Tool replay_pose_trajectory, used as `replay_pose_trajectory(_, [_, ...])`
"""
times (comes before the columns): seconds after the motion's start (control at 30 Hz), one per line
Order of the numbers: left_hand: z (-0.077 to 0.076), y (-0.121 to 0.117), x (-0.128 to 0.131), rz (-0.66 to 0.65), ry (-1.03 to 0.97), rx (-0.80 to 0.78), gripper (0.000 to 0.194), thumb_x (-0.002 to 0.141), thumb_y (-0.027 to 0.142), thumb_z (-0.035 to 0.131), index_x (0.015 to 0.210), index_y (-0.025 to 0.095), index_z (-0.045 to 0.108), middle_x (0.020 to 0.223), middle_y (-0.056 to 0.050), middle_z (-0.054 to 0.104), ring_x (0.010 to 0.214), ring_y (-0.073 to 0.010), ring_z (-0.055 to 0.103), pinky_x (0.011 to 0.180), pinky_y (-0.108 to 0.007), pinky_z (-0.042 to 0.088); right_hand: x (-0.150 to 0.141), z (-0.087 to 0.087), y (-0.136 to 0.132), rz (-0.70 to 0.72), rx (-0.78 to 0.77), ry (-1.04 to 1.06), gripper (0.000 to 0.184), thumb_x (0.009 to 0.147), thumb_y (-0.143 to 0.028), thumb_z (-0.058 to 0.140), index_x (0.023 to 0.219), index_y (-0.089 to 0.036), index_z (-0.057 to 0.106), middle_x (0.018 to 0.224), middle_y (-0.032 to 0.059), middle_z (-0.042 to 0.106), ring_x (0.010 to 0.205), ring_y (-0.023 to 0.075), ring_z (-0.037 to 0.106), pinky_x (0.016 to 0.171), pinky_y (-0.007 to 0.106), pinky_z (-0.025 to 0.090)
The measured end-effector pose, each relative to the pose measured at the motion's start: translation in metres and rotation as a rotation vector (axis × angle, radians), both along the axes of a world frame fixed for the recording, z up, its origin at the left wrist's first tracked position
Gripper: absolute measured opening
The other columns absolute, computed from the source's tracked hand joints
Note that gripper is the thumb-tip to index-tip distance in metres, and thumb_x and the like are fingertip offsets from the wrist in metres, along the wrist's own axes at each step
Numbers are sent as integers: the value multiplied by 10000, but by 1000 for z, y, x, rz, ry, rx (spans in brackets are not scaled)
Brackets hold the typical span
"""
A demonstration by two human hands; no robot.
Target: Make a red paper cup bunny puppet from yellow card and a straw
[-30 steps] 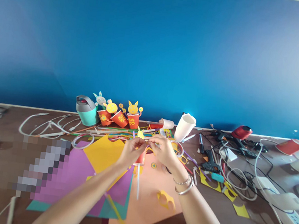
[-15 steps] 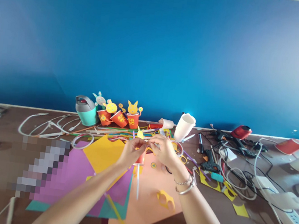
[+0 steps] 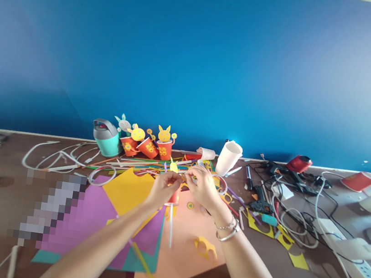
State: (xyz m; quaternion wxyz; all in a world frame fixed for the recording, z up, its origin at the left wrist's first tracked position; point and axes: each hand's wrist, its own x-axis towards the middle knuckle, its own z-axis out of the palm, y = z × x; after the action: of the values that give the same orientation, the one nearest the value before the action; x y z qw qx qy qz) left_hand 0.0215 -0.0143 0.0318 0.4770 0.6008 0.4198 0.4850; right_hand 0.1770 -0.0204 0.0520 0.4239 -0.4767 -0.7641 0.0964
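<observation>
My left hand is closed in a pinch above the peach paper. What its fingertips hold, if anything, is too small to make out. Close beside it, my right hand also has thumb and forefinger together, its other fingers curled; any thing between them is hidden. Behind and below the hands shows part of a red paper cup, with a yellow paper piece sticking up past the left hand. A pale straw lies just in front of the cup. Near my right wrist is a small yellow disc.
Red cups with yellow paper animal heads stand by the wall, right of a teal flask. White cups stand at the back. Glue guns, cables and a power strip crowd the right. Purple paper lies left.
My right hand has shifted very slightly, its fingertips a touch farther from the left hand's. The left hand and the things on the table stay about where they were.
</observation>
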Motion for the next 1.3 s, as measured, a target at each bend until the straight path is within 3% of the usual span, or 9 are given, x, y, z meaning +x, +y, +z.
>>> replay_pose_trajectory(0.3, [3, 2, -5, -77, -297, -201, 149, 707, 294, 664, 692, 165, 591, 666, 0, 635, 621, -106, 563, 628, -218, 424, 13, -12, 10, -203, -135, -259, 205, 782, -163, 536, 578, -189, 525, 684, 41, 618, 717, 194, 567, 703, 312, 378])
replay_pose_trajectory(0.37, [3, 2, -6, -120, -401, -300, 160, 700, 284, 676, 694, 163, 570, 668, -5, 643, 586, -92, 554, 584, -202, 410, 10, -13, 10, -148, -133, -228, 74, 739, -128, 564, 699, -190, 573, 780, 44, 648, 785, 207, 586, 739, 325, 387])
replay_pose_trajectory(0.47, [6, 2, -6, -176, -511, -435, 172, 663, 259, 700, 689, 152, 567, 624, -3, 624, 521, -73, 519, 493, -184, 355, 4, -8, 6, -10, -64, -22, 183, 742, -117, 571, 907, -196, 579, 928, 53, 653, 861, 199, 590, 782, 330, 411])
replay_pose_trajectory(0.6, [9, 1, -6, -201, -519, -567, 182, 639, 261, 697, 653, 141, 561, 569, 8, 580, 491, -68, 495, 462, -184, 328, -1, 4, 1, 113, 13, 161, 51, 773, -156, 569, 788, -195, 598, 855, 47, 653, 862, 195, 585, 810, 337, 428])
replay_pose_trajectory(0.7, [10, 2, -6, -177, -412, -508, 207, 677, 331, 669, 687, 144, 580, 592, 6, 584, 479, -68, 473, 454, -193, 314, 0, 6, 2, 101, -128, 257, 63, 767, -206, 581, 715, -189, 614, 770, 34, 648, 768, 182, 590, 733, 319, 450])
replay_pose_trajectory(0.83, [7, 6, -8, -47, -195, -187, 238, 674, 358, 695, 795, 163, 630, 695, 7, 610, 575, -89, 507, 532, -209, 362, 5, -3, 6, 104, -467, 391, 108, 727, -276, 632, 702, -171, 630, 680, 13, 633, 600, 141, 564, 546, 256, 431])
replay_pose_trajectory(0.93, [3, 10, -9, -24, -31, -70, 243, 691, 385, 685, 709, 147, 642, 649, 2, 587, 583, -101, 491, 548, -220, 358, 6, -9, 9, 143, -559, 448, 122, 702, -282, 658, 699, -162, 637, 656, 7, 628, 570, 123, 549, 503, 232, 418])
replay_pose_trajectory(1.2, [-4, 5, -4, -140, -345, -235, 304, 713, 437, 687, 681, 150, 589, 565, 35, 498, 490, -63, 392, 497, -207, 296, -2, -2, 4, 180, -728, 735, 310, 668, -431, 713, 773, -146, 649, 715, 24, 639, 648, 131, 583, 597, 259, 483])
replay_pose_trajectory(1.3, [-3, 5, -5, -123, -296, -214, 296, 719, 431, 677, 676, 154, 582, 545, 43, 478, 481, -64, 380, 492, -209, 286, -3, -1, 3, 197, -738, 775, 332, 662, -463, 715, 743, -151, 637, 684, 14, 622, 630, 126, 573, 604, 263, 483])
